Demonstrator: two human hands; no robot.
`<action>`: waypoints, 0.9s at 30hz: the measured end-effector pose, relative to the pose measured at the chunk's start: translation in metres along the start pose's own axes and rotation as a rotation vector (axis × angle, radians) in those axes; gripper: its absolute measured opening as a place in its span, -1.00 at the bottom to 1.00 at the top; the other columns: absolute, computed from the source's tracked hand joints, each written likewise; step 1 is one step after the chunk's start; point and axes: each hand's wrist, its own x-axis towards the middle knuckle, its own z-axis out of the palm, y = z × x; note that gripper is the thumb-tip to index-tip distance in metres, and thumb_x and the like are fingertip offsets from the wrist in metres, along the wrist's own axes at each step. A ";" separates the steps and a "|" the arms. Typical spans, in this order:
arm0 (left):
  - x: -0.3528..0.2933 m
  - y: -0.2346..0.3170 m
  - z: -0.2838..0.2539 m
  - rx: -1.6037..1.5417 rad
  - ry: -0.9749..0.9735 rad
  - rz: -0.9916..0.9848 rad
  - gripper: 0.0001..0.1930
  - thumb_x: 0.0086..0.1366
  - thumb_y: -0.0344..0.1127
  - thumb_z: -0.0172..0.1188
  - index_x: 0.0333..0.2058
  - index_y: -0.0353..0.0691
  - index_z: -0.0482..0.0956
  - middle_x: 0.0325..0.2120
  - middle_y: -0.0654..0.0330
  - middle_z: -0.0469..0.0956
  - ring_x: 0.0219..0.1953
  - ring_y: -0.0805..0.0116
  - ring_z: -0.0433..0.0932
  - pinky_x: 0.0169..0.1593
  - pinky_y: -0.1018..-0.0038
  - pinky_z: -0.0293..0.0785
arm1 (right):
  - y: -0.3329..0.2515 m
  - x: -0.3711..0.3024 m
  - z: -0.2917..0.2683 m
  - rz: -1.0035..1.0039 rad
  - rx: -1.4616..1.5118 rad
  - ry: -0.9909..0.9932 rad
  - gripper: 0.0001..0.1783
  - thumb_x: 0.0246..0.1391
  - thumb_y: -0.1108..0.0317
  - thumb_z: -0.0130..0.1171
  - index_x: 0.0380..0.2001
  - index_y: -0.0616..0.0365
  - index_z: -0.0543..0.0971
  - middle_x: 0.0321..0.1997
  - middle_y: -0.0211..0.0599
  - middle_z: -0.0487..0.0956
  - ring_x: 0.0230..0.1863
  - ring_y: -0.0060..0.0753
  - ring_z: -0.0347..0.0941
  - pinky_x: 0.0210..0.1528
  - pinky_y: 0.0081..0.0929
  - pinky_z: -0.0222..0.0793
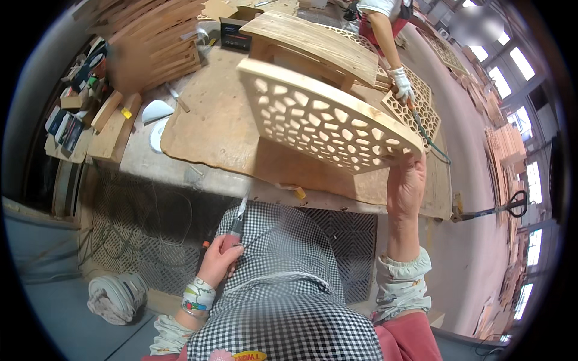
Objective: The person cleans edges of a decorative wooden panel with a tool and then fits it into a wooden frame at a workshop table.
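My left hand is closed around the reddish handle of a narrow-bladed knife, held over my checked apron with the blade pointing away from me. My right hand grips the right end of a light wooden panel pierced with many irregular holes. The panel is tilted up on edge above the bench, its left end higher than the end I hold. A brown sheet covers the bench under it.
Behind the panel stands a low wooden bench-like piece. A co-worker's gloved hand holds a tool with a green hose over another pierced panel. Scissors hang off the bench's right corner. Stacked slats stand at far left.
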 end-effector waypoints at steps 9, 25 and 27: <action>0.000 -0.003 0.005 0.076 0.006 0.018 -0.54 0.32 -0.27 0.26 0.11 -0.37 0.42 -0.49 0.28 0.52 -0.60 0.54 0.43 -0.55 0.56 0.37 | -0.052 0.011 0.047 -0.250 0.045 -0.086 -0.50 0.19 0.16 0.38 0.09 0.20 0.52 0.07 -0.36 0.58 0.20 -0.43 0.43 0.33 -0.41 0.24; 0.007 -0.023 -0.002 0.063 0.018 0.041 -0.51 0.23 -0.20 0.39 0.05 -0.31 0.50 -0.44 0.26 0.56 -0.57 0.53 0.47 -0.52 0.56 0.37 | -0.098 0.007 0.075 -0.246 0.070 0.060 -0.51 0.24 0.08 0.34 0.08 0.13 0.48 0.06 -0.41 0.59 0.15 -0.53 0.47 0.30 -0.45 0.32; 0.007 -0.021 0.000 0.055 0.021 0.039 -0.52 0.23 -0.20 0.38 0.05 -0.31 0.50 -0.43 0.27 0.56 -0.57 0.53 0.47 -0.52 0.56 0.37 | -0.097 0.006 0.074 -0.249 0.077 0.046 -0.48 0.26 0.05 0.31 0.12 0.13 0.46 0.10 -0.39 0.58 0.20 -0.51 0.46 0.32 -0.42 0.31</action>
